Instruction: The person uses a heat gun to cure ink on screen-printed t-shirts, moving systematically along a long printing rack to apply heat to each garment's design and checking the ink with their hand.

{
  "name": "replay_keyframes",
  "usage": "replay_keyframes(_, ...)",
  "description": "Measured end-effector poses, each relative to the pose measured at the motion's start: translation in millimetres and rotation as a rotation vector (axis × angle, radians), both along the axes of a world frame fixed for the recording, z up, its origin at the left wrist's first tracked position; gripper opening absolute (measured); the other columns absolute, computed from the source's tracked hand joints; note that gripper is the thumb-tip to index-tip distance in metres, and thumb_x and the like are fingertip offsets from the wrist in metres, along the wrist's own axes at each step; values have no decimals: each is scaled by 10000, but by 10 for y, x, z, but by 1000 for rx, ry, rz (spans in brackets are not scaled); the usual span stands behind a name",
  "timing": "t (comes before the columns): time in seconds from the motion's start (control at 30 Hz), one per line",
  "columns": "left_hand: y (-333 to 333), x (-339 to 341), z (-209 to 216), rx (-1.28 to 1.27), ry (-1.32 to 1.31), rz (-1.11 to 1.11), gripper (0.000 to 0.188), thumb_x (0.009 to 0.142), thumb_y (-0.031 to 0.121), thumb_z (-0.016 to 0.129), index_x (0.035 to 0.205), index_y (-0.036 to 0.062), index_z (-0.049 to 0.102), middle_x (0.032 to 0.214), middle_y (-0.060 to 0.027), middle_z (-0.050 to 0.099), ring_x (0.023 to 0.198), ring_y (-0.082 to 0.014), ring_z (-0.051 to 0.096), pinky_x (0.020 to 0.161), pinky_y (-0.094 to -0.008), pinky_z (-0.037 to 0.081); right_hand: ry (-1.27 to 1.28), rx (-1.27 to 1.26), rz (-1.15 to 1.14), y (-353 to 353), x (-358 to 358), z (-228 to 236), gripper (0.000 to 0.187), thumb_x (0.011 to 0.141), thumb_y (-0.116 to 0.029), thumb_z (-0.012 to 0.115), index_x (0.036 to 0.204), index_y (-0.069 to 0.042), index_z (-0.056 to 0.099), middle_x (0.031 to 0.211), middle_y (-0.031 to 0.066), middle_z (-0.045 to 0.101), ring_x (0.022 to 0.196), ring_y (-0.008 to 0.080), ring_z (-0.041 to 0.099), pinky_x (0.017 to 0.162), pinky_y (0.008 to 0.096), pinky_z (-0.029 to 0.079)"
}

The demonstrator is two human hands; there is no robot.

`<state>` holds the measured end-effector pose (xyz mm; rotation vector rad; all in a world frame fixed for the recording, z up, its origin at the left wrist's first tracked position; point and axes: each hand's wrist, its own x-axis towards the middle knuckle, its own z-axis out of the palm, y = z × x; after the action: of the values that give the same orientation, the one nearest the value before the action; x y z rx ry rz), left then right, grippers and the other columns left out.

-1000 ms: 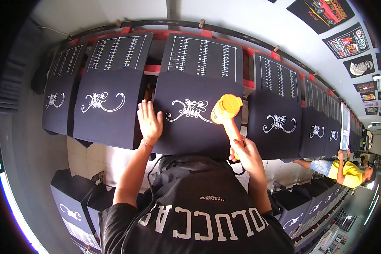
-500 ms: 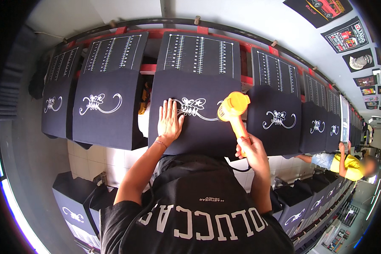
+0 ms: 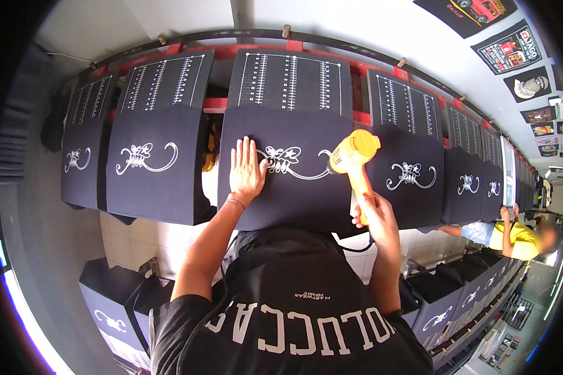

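My left hand [image 3: 247,171] lies flat on a dark T-shirt [image 3: 281,209], fingers stretched out, covering the left part of a white printed motif [image 3: 283,160]. That shirt is pulled over a dark board [image 3: 294,81] with white ruled scales. My right hand [image 3: 378,215] grips the handle of a yellow-orange heat gun [image 3: 356,153]. The gun's nozzle points left, above the right curl of the motif; whether it touches the cloth I cannot tell.
Boards with similar printed shirts stand left [image 3: 147,157] and right [image 3: 411,175], along a red and black rail [image 3: 294,45]. Another row of shirts [image 3: 109,320] is behind me. Farther right, a person in a yellow top [image 3: 518,242] stands at a frame. Posters [image 3: 507,47] hang on the wall.
The heat gun has turned, so its nozzle now faces more to the left, and it has shifted slightly right. My left hand stays flat at the motif's left side.
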<state>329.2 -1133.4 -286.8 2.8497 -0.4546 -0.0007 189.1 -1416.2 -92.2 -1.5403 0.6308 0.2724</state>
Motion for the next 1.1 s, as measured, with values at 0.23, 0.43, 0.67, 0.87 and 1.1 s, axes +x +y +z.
replay_keyframes(0.23, 145, -19, 11, -75, -7, -132, 655, 999, 315, 459, 1504, -62, 281, 1593, -235, 242, 1505, -375, 170, 1227, -479, 123, -40, 25, -42, -29, 117, -41, 263, 986, -277, 621, 1038, -19, 604, 744, 24, 607, 596, 105, 612, 537, 230, 493)
replay_keyframes(0.43, 200, 286, -113, 6, -78, 24, 650, 1025, 355, 409, 1505, -65, 282, 1603, -226, 226, 1505, -364, 170, 1230, -467, 115, -67, 94, -74, -43, 215, -143, 249, 983, -278, 626, 1002, -31, 597, 738, 12, 604, 591, 101, 608, 534, 234, 495)
replay_keyframes(0.67, 0, -54, 32, -21, 31, -78, 660, 1004, 327, 435, 1515, -56, 267, 1602, -226, 227, 1512, -361, 147, 1233, -468, 110, -25, 73, -34, 24, 372, -102, 238, 976, -266, 638, 1010, -34, 596, 743, 16, 611, 604, 103, 620, 544, 233, 505)
replay_keyframes(0.87, 105, -419, 119, -44, 92, -224, 684, 990, 337, 471, 1509, -60, 270, 1595, -233, 238, 1506, -370, 165, 1227, -483, 118, -19, 83, 34, 77, 401, -35, 282, 979, -265, 633, 1097, -11, 601, 755, 20, 611, 612, 104, 620, 556, 234, 507)
replay_keyframes(1.1, 197, 82, -7, -44, -68, -19, 647, 1018, 328, 425, 1499, -79, 279, 1595, -245, 228, 1505, -380, 163, 1227, -480, 115, -2, 55, 33, 70, 428, -20, 264, 980, -273, 631, 1057, -21, 606, 746, 13, 609, 611, 97, 617, 549, 227, 500)
